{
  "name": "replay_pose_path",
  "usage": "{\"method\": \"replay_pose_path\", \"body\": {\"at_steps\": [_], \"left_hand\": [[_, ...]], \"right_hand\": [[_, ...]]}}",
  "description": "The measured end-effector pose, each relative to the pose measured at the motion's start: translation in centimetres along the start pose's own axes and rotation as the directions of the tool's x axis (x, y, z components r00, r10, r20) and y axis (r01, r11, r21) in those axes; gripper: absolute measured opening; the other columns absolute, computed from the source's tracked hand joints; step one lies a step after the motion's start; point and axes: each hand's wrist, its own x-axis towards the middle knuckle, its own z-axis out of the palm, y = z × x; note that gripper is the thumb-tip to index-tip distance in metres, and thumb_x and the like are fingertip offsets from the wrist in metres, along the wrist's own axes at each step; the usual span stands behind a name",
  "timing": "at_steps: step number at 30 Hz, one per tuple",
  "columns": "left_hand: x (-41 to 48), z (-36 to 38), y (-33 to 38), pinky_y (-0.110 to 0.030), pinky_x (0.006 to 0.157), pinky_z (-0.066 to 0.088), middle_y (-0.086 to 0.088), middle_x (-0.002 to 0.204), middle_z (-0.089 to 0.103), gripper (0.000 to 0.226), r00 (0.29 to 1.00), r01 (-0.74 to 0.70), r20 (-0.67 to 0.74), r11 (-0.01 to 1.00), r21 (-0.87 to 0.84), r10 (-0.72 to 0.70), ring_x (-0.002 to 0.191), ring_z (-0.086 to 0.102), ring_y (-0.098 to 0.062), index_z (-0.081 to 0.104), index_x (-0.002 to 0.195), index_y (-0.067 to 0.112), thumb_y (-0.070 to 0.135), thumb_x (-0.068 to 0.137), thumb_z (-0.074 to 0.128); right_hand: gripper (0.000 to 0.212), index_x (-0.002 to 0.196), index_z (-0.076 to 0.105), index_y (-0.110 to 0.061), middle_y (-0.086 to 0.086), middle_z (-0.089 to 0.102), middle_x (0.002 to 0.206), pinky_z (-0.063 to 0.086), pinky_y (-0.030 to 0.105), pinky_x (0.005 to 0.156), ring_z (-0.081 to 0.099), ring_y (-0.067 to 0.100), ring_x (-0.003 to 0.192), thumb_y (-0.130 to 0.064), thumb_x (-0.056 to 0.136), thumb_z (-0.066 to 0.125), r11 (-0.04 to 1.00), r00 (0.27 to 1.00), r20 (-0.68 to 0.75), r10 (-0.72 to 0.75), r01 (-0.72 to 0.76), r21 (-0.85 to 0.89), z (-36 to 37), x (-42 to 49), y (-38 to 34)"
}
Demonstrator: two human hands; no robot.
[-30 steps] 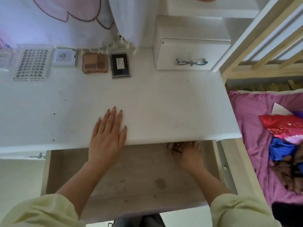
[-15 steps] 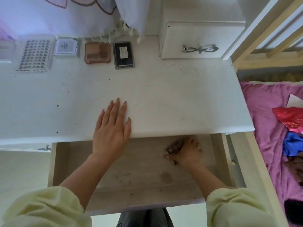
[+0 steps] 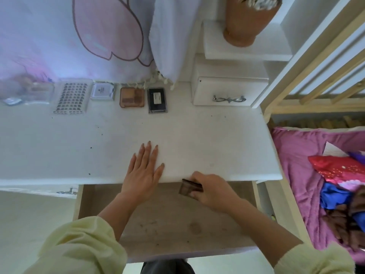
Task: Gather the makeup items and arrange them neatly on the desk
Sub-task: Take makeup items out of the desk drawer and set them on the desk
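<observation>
The desk (image 3: 197, 135) top is white and matt, smooth but speckled with dark flecks. The open drawer (image 3: 167, 224) shows pale, raw-looking wood grain, blotched in places. The black palette (image 3: 157, 100) has a glossy plastic lid; the brown compact (image 3: 188, 188) looks like shiny tinted plastic. The bow handle (image 3: 229, 99) is dull metal. The sleeves (image 3: 79, 250) are crinkled yellowish cloth.

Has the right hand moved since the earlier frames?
Yes. The right hand, gripping a brown compact, has come out from under the front edge of the desk and risen over the open drawer.
</observation>
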Motion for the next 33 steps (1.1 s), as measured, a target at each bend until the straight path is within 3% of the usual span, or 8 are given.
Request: {"method": "replay_pose_path", "body": {"at_steps": [5,8,10,14,21,24,28,33], "left_hand": [[0.1,-0.9,0.0,-0.029,0.113,-0.022,0.005,0.148,-0.044,0.079,0.998,0.010,0.060,1.000,-0.007,-0.010,0.133,-0.043,-0.008,-0.031,0.145,0.025,0.066,0.079,-0.019],[0.7,-1.8,-0.5,-0.030,0.113,-0.022,0.002,0.144,-0.050,0.084,0.995,0.069,0.080,0.997,-0.037,-0.065,0.133,-0.044,-0.012,-0.035,0.143,0.021,0.070,0.078,-0.017],[1.2,-2.4,-1.2,-0.032,0.113,-0.022,0.001,0.140,-0.053,0.089,0.993,0.084,0.090,0.995,-0.048,-0.079,0.133,-0.045,-0.014,-0.038,0.140,0.021,0.075,0.072,-0.021],[2.2,-3.4,-2.6,-0.035,0.116,-0.019,0.000,0.140,-0.053,0.098,0.991,0.083,0.112,0.995,-0.055,-0.077,0.133,-0.045,-0.014,-0.039,0.139,0.026,0.084,0.061,-0.026],[2.5,-2.9,-3.0,-0.030,0.109,-0.027,0.001,0.145,-0.049,0.087,0.994,0.083,0.076,0.996,-0.018,-0.082,0.134,-0.044,-0.013,-0.034,0.143,0.027,0.078,0.077,-0.011],[2.6,-3.2,-2.9,-0.030,0.110,-0.027,0.001,0.144,-0.050,0.084,0.994,0.092,0.067,0.995,-0.026,-0.090,0.133,-0.045,-0.013,-0.036,0.142,0.028,0.076,0.078,-0.009],[2.6,-2.9,-3.0,-0.031,0.111,-0.025,0.001,0.146,-0.047,0.084,0.995,0.087,0.052,0.995,-0.045,-0.085,0.135,-0.043,-0.012,-0.034,0.143,0.028,0.077,0.079,-0.010],[2.6,-2.5,-3.2,-0.029,0.111,-0.025,0.002,0.150,-0.042,0.083,0.996,0.089,0.011,0.995,-0.054,-0.089,0.138,-0.039,-0.012,-0.028,0.146,0.029,0.077,0.084,-0.002]], "right_hand": [[0.018,0.097,0.059,-0.020,-0.005,0.065,0.082,0.048,0.014,0.069,0.061,0.008,0.073,-0.014,0.084,0.070,0.910,0.948,-0.251,0.196,-0.080,0.408,-5.4,4.1,-0.9],[0.020,0.101,0.063,-0.006,0.013,0.071,0.095,0.059,0.031,0.073,0.070,0.024,0.081,-0.006,0.084,0.072,0.657,0.885,-0.215,0.414,-0.127,0.744,-7.3,8.0,-0.9],[0.024,0.107,0.064,0.002,0.016,0.070,0.097,0.060,0.028,0.071,0.071,0.023,0.077,-0.005,0.085,0.070,0.500,0.844,-0.146,0.516,-0.158,0.851,-8.1,10.2,-0.8],[0.025,0.110,0.061,0.000,0.015,0.068,0.097,0.060,0.028,0.069,0.071,0.028,0.077,-0.009,0.088,0.068,0.386,0.801,-0.106,0.590,-0.164,0.908,-9.1,14.0,-1.2],[0.013,0.095,0.059,-0.017,0.005,0.066,0.090,0.051,0.031,0.065,0.063,0.023,0.077,-0.025,0.089,0.067,0.391,0.694,-0.164,0.701,-0.182,0.902,-8.8,20.2,-1.2],[0.019,0.097,0.063,-0.013,0.007,0.068,0.094,0.054,0.038,0.078,0.064,0.026,0.086,-0.029,0.087,0.068,0.357,0.646,-0.161,0.746,-0.184,0.916,-8.0,22.0,-1.3],[0.034,0.101,0.068,-0.001,0.012,0.071,0.095,0.057,0.037,0.080,0.065,0.025,0.082,-0.025,0.079,0.076,0.276,0.582,-0.147,0.800,-0.140,0.951,-7.3,23.6,-1.3],[0.036,0.108,0.064,0.006,0.017,0.068,0.098,0.041,0.020,0.052,0.056,0.019,0.072,-0.012,0.078,0.075,0.261,0.569,-0.141,0.810,-0.134,0.956,-7.1,24.0,-1.9]]}}
